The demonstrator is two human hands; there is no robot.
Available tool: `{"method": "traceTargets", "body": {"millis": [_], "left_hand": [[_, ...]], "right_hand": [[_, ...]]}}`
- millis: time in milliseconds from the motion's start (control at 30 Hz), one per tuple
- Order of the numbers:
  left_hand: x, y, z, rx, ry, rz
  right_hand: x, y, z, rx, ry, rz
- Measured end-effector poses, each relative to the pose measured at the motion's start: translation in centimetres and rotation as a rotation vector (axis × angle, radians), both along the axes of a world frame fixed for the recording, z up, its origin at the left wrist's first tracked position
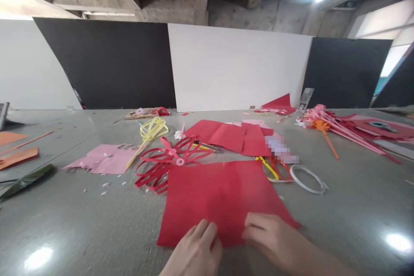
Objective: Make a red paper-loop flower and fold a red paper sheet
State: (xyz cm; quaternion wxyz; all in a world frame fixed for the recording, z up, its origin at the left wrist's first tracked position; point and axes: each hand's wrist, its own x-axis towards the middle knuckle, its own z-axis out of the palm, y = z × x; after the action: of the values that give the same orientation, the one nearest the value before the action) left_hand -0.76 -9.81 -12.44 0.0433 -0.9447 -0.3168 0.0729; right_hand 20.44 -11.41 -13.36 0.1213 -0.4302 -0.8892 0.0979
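Observation:
A large sheet of red paper (pixel 220 194) lies right in front of me, its far edge flat and its near edge at my fingers. My left hand (pixel 197 248) is closed on that near edge left of the middle, fingers curled over it. Right of the middle, my right hand (pixel 274 237) pinches the same edge; its thumb is hidden. Just beyond the sheet's left corner sits a red paper-strip flower (pixel 180 162) with looped petals. More red paper pieces (pixel 216 133) lie behind the sheet.
Pink paper (pixel 110 159) and a yellow looped flower (pixel 153 127) lie to the left. Scissors with yellow handles (pixel 270 169) and a coil of white wire (pixel 308 179) are on the right. Farther right are pink strips (pixel 346 129) and an orange paper flower (pixel 321 126). Panels stand behind.

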Motion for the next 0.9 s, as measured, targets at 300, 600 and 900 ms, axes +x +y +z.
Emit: {"method": "traceTargets", "body": {"millis": [300,600,900], "left_hand": [[-0.2,-0.2,0.0,0.071,-0.020,-0.054],[0.1,-0.5,0.1,0.011,0.000,0.035],[-0.6,0.7,0.4,-0.129,-0.141,0.089]], "right_hand": [[0.1,0.1,0.4,0.008,-0.003,-0.011],[-0.4,-0.2,0.0,0.032,0.035,-0.084],[-0.8,0.0,0.5,-0.124,0.251,-0.207]]}}
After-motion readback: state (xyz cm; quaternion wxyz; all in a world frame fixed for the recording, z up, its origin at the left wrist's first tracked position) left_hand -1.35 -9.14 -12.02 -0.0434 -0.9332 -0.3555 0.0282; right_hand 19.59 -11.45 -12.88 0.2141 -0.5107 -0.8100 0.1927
